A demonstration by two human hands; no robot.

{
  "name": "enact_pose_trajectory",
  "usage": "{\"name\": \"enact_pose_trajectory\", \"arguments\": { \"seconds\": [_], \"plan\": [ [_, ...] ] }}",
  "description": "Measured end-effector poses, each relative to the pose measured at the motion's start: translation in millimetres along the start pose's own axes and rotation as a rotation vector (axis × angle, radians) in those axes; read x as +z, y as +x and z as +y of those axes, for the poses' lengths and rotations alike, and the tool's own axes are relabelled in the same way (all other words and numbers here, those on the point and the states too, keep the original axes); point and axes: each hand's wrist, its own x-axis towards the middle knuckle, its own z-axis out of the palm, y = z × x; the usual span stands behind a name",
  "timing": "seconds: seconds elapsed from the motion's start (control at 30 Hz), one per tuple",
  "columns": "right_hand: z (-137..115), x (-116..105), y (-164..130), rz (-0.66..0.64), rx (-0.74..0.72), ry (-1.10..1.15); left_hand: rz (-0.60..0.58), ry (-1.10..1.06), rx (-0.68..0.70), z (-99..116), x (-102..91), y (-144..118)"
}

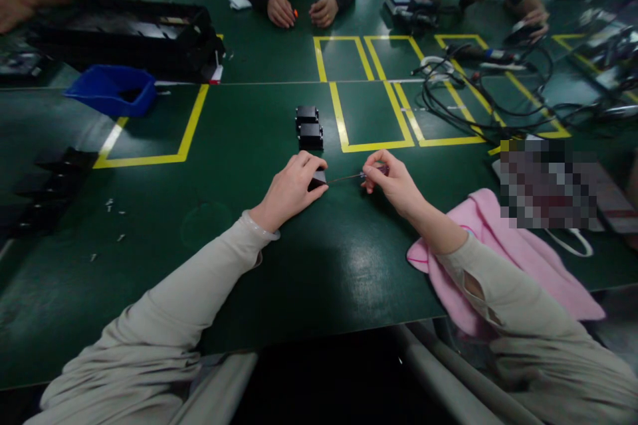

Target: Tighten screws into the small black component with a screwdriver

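Note:
My left hand (292,187) rests on the green table (239,146) and grips a small black box-shaped part (318,179) between thumb and fingers. My right hand (391,180) holds a thin screwdriver (349,177) by its purple handle, its shaft pointing left so the tip touches the black part. Two more small black parts (310,127) sit just beyond my hands, one behind the other.
A pink cloth (498,246) lies under my right forearm. A blue bin (112,89) and a black tray (124,30) stand at far left, with black parts (54,186) nearby. Cables (488,93) sprawl at far right. Other people's hands (302,11) work across the table.

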Motion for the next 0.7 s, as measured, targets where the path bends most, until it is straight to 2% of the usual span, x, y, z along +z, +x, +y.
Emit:
{"name": "enact_pose_trajectory", "arguments": {
  "seconds": [0.3, 0.5, 0.7],
  "plan": [
    [-2.6, 4.1, -1.2, 0.059, 0.006, 0.046, 0.007, 0.001, -0.001, -0.4, 1.4, -0.2],
    [1.1, 2.6, 0.2, 0.014, -0.033, -0.017, -0.002, 0.002, -0.004, -0.1, 0.6, -0.6],
    [0.5, 1.0, 0.9, -0.010, -0.035, 0.036, -0.010, -0.008, -0.005, 0.6, -0.5, -0.4]
  ]
}}
